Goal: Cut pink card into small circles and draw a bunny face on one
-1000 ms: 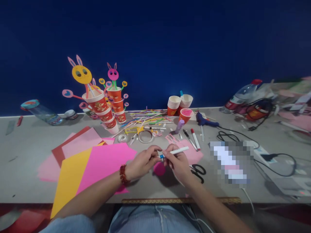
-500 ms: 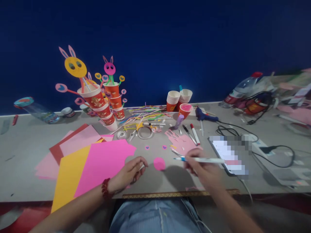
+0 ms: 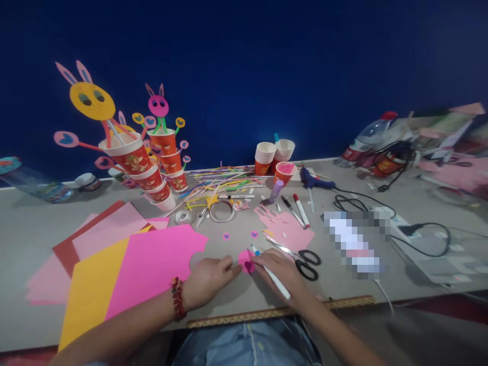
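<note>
A small bright pink paper circle point(image 3: 246, 260) is between my two hands, just above or on the table. My left hand point(image 3: 209, 282), with a red bead bracelet, has its fingertips at the circle's left edge, closed on it as far as I can see. My right hand point(image 3: 281, 277) grips a white marker with a blue tip point(image 3: 277, 282), which slants up to the left. Its fingertips also reach the circle's right edge. Scissors with black handles point(image 3: 307, 264) lie beside my right hand. Two tiny pink pieces with blue hearts, a left one point(image 3: 226, 236) and a right one point(image 3: 254, 234), lie beyond the circle.
Pink paper point(image 3: 156, 269) and yellow paper point(image 3: 91, 290) lie at left. Stacked red cups with rabbit figures point(image 3: 129, 157) stand behind them. Colourful sticks point(image 3: 221, 178), a tape roll point(image 3: 222, 211), a purple glue stick point(image 3: 276, 191), a glue gun point(image 3: 316, 180) and a phone point(image 3: 353, 244) lie farther off.
Both hands have moved in to the pink circle. My right hand went left with the marker, whose tip now points up-left, uncovering the scissors. The view has shifted slightly right.
</note>
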Tool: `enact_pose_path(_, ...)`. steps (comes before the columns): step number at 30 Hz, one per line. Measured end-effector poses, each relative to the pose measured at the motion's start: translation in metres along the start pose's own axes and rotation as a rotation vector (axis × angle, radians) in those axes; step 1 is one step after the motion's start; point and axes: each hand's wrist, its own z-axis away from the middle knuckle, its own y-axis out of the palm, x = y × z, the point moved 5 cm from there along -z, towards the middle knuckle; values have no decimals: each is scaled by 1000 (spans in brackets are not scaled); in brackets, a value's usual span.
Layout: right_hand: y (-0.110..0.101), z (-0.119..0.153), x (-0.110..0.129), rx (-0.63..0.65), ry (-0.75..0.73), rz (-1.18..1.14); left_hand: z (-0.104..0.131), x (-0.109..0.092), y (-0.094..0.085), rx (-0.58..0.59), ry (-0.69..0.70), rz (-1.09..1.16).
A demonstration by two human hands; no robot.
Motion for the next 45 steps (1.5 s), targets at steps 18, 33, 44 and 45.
enact_pose_path(18, 4, -35, -10, -175, 281, -437, 3, -6, 6, 30, 47, 66)
enact_pose_path(33, 13, -36, -10, -99, 223, -364, 2, -10, 2, 18, 70, 41)
enact_pose_path(44, 14, -36, -10, -88, 214, -368, 1, -10, -4, 33, 77, 31)
enact_pose_path(45, 14, -36, -10, -87, 216, -362, 0, -10, -4, 33, 73, 30)
